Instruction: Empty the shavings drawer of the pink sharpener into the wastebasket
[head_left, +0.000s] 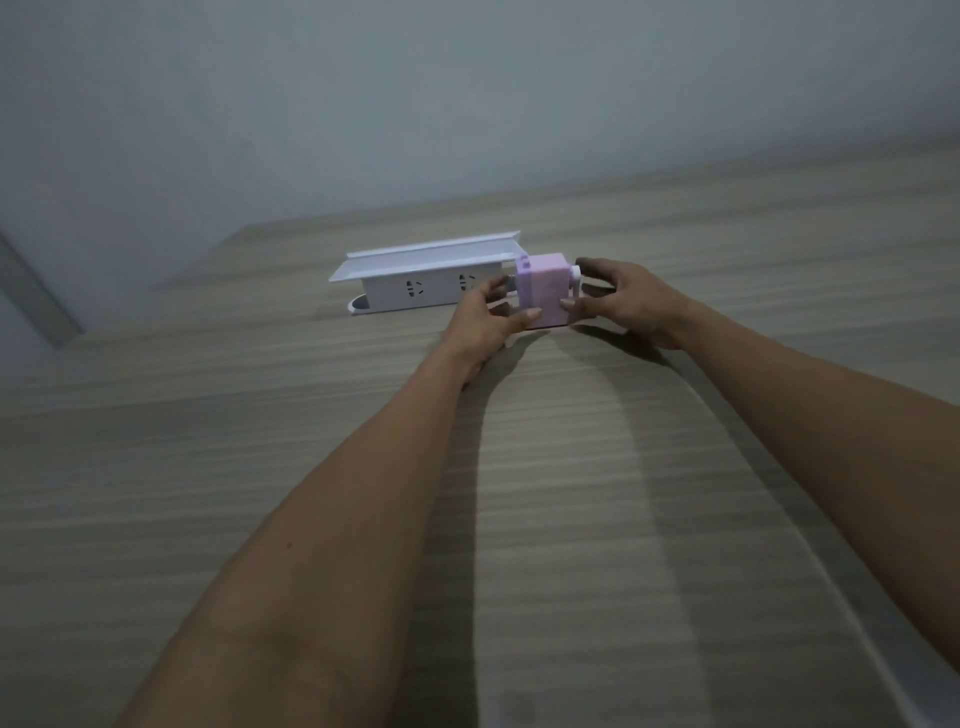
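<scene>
A plain room at home or in a small office, as far as we are seeing

We are looking down on a broad desk (260, 467) with a pale wood-grain top, standing against a bare, pale wall (467, 93). A white power strip (415, 283) with a shelf-like lid is lying on it, and a small pink sharpener (543, 296) is sitting beside the strip. The light is looking dim and indoor.

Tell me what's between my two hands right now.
The pink sharpener, in the head view. The left hand and right hand hold it from either side.
</scene>
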